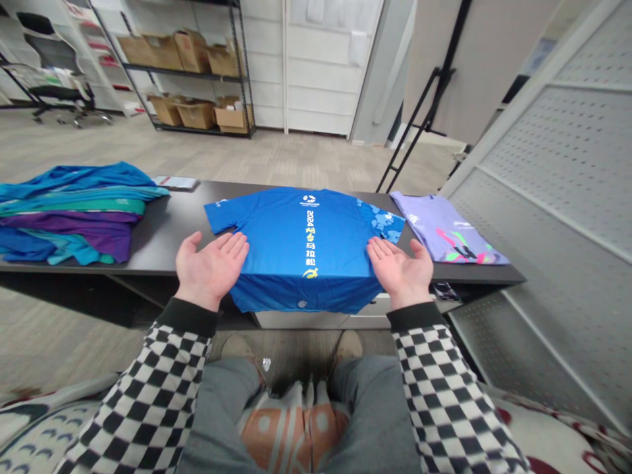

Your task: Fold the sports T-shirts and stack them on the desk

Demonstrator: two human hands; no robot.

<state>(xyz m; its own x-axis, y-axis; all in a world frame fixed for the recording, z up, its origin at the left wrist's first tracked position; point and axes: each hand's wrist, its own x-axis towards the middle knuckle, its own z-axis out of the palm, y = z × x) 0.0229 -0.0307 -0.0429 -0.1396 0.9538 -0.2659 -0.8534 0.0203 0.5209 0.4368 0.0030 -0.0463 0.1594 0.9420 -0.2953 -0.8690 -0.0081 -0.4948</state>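
A blue T-shirt point(276, 237) with white and yellow print lies spread on the dark table point(170, 230), its lower part hanging over the front edge. My left hand point(210, 266) is palm up at the shirt's left side, fingers stretched out and holding nothing. On the opposite side my right hand point(402, 266) is also palm up and flat, its fingertips by the shirt's right edge. Whether the fingertips touch the cloth, I cannot tell. The shirt's right sleeve carries a lighter blue pattern.
Left on the table is a pile of blue, green and purple shirts point(74, 217), with a flat pale packet point(176, 183) behind it. A folded lavender shirt point(444, 230) lies at the right end. A perforated panel point(567, 178) stands close on the right; shelves with cardboard boxes point(195, 113) are beyond.
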